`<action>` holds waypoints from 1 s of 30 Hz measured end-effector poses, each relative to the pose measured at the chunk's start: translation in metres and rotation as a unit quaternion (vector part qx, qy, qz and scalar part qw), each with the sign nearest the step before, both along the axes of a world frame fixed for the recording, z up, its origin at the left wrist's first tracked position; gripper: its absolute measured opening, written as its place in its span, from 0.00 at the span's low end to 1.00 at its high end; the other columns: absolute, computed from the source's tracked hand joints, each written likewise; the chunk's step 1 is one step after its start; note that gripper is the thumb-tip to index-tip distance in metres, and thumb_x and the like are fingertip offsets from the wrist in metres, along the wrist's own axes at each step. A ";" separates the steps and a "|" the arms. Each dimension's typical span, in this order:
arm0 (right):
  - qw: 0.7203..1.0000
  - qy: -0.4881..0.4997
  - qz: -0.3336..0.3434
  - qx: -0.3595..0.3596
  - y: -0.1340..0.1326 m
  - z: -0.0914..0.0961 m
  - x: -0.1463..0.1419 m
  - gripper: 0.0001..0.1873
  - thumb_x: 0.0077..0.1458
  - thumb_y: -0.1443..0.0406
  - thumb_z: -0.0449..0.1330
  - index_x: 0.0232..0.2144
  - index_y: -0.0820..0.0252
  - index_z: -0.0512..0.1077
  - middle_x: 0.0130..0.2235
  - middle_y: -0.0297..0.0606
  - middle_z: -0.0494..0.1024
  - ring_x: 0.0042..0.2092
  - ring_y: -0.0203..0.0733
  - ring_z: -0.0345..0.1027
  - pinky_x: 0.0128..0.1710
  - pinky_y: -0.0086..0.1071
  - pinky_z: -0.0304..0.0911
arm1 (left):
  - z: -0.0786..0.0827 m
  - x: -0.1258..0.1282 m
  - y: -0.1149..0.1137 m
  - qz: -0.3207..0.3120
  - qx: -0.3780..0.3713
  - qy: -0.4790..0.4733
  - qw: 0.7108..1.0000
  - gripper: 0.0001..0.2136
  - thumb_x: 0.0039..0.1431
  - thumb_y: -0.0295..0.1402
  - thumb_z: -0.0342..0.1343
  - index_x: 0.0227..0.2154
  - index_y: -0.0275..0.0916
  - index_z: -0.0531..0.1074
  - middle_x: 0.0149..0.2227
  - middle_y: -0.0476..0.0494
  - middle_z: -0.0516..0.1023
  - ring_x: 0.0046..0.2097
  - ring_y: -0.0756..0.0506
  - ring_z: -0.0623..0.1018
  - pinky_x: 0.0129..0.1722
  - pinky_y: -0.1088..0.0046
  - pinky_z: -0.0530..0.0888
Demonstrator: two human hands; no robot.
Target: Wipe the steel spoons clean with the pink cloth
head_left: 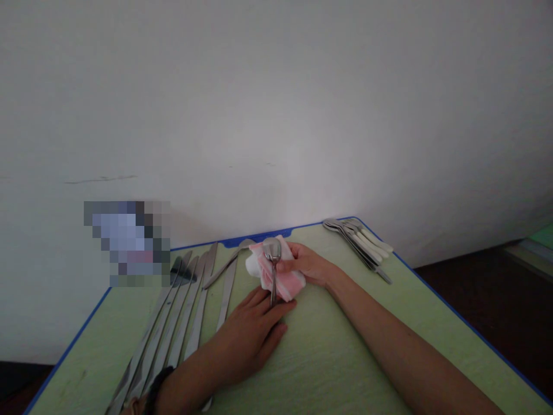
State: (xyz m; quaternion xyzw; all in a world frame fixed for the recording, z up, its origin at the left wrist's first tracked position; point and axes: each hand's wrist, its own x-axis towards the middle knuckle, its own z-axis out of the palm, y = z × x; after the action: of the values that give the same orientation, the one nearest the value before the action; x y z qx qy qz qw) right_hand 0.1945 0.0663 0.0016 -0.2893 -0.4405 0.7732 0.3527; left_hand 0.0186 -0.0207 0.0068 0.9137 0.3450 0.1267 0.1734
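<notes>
A metal spoon stands bowl up in front of a pink and white cloth. My right hand is closed on the cloth, thumb in front close to the spoon's neck. Palm down, my left hand has its fingers at the lower end of the spoon's handle and seems to hold it; the very end is hidden. Left of the cloth, another spoon lies slanted across a long metal utensil.
Several long flat metal utensils lie side by side on the left of the green, blue-edged table. A pile of metal spoons and several white-handled utensils lie at the back right. A blurred-out object stands at the back left against the wall.
</notes>
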 end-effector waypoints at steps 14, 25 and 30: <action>0.987 0.062 -0.147 -0.027 0.007 -0.008 -0.002 0.16 0.35 0.64 0.69 0.30 0.64 0.74 0.27 0.34 0.76 0.25 0.32 0.66 0.27 0.26 0.59 | -0.011 -0.003 0.003 0.024 0.021 -0.047 0.998 0.21 0.60 0.28 0.47 0.56 0.45 0.60 0.59 0.47 0.63 0.60 0.43 0.61 0.59 0.59 0.61; 0.940 0.131 -0.311 -0.053 0.024 -0.012 0.000 0.13 0.36 0.64 0.68 0.28 0.60 0.73 0.27 0.32 0.76 0.28 0.36 0.66 0.33 0.30 0.63 | -0.010 -0.003 0.005 0.110 -0.052 -0.183 0.975 0.19 0.62 0.31 0.44 0.57 0.45 0.58 0.57 0.43 0.65 0.58 0.44 0.65 0.57 0.60 0.64; 0.962 0.092 -0.253 -0.048 0.017 -0.011 0.000 0.13 0.37 0.62 0.67 0.27 0.62 0.72 0.26 0.32 0.74 0.28 0.34 0.64 0.31 0.28 0.61 | -0.007 -0.002 0.008 0.123 -0.129 -0.254 0.951 0.15 0.63 0.33 0.43 0.53 0.44 0.61 0.39 0.46 0.76 0.41 0.48 0.76 0.43 0.71 0.73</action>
State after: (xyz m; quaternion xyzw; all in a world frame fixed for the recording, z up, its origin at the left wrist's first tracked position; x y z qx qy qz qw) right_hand 0.1948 0.0837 -0.0096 -0.3358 -0.2808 0.7024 0.5613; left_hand 0.0169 -0.0132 -0.0007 0.7715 0.4124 0.3296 0.3551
